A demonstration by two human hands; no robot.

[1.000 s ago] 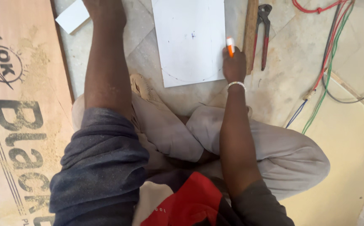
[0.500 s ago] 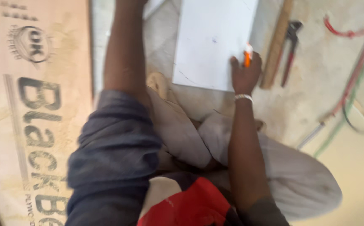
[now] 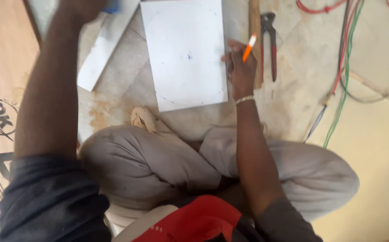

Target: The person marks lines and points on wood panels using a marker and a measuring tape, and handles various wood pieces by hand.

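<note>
White sheet [image 3: 183, 54] lies flat on the floor [image 3: 293, 103]. Right hand [image 3: 241, 71] at its right edge — fingers clamped on an orange pen [image 3: 248, 47]. Left hand [image 3: 85, 6] grips something blue [image 3: 112, 7] — blurred; pliers [image 3: 270, 42] beside.

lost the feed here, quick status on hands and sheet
Right hand grips orange pen at white sheet edge. Left hand on something blue. Pliers beside.

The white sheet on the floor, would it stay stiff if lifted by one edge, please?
The white sheet lies dead flat with crisp straight edges, so it is probably a rigid board. It looks thin, so likely light. Its smooth face on the dusty floor might slide when pushed.
</note>
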